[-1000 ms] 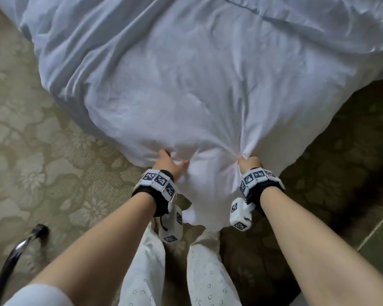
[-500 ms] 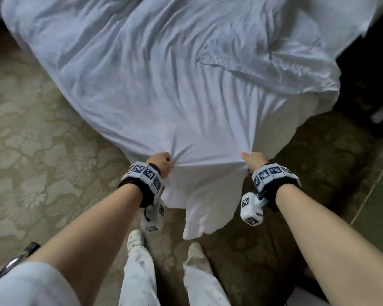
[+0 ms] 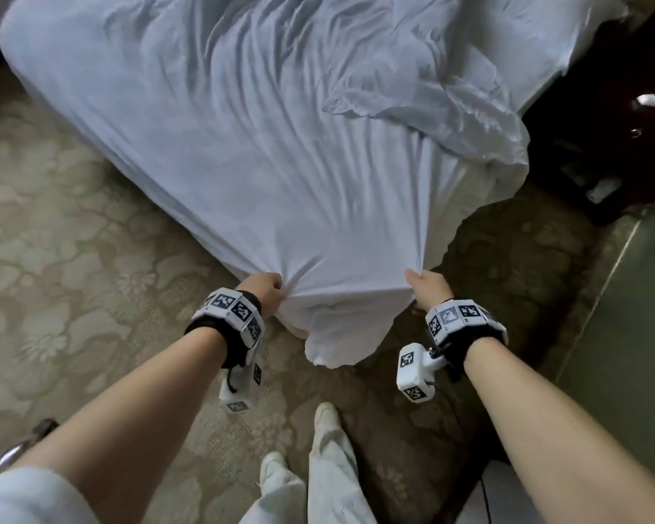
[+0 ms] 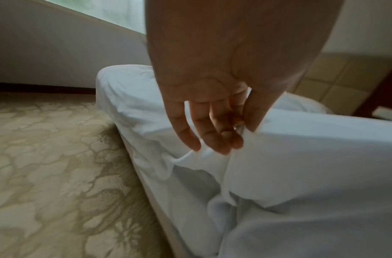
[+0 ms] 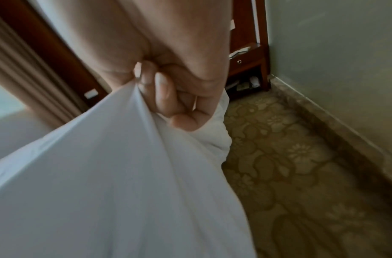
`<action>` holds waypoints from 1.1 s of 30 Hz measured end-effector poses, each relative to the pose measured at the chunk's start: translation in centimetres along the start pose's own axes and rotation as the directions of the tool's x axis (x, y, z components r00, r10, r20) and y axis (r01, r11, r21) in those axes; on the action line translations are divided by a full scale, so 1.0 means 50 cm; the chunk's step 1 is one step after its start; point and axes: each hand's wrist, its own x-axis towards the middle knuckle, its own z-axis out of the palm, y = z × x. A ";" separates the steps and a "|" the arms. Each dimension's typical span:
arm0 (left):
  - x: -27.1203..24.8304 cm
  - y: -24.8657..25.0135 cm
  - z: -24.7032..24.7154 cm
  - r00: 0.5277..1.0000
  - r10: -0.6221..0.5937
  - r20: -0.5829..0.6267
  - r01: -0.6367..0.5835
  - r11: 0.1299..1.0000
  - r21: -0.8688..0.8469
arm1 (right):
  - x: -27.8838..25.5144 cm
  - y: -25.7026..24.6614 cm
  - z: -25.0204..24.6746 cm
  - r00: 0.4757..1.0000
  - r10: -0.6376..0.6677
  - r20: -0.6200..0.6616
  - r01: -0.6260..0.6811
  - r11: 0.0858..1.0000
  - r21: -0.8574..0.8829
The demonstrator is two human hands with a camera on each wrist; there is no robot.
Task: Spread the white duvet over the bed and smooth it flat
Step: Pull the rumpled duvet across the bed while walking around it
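The white duvet lies over the bed, creased in long folds that run toward me, with a bunched fold at the right. Both hands hold its near edge off the foot of the bed. My left hand pinches the cloth between thumb and fingers, also seen in the left wrist view against the duvet. My right hand grips a gathered fold, its fingers curled round the duvet in the right wrist view. A loose flap hangs between the hands.
Patterned beige carpet surrounds the bed. A dark wooden nightstand stands at the right of the bed, and a wall runs along the right. My feet stand just before the bed's foot. A metal chair part shows bottom left.
Both hands have pulled the duvet's near edge back toward me and moved apart, stretching the cloth tauter. More of the bed and the nightstand has come into view.
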 end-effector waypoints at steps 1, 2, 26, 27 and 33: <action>-0.001 -0.016 0.021 1.000 -0.014 0.019 0.013 0.999 0.041 | -0.004 0.017 0.020 0.999 0.022 -0.029 -0.022 0.999 -0.029; -0.001 -0.030 0.040 0.999 -0.027 0.040 0.023 0.995 0.098 | -0.004 0.034 0.036 0.998 0.050 -0.049 -0.053 0.996 -0.071; 0.031 0.196 -0.177 0.995 0.089 -0.048 -0.073 0.959 0.275 | 0.025 -0.015 -0.246 0.973 0.011 -0.229 0.016 0.993 0.116; 0.040 0.225 -0.191 0.992 0.108 -0.065 -0.086 0.957 0.276 | 0.038 -0.030 -0.273 0.968 -0.006 -0.252 0.039 0.991 0.126; 0.132 0.430 -0.223 0.983 0.124 -0.136 -0.089 0.967 0.238 | 0.172 -0.105 -0.439 0.957 -0.097 -0.273 0.140 0.980 0.142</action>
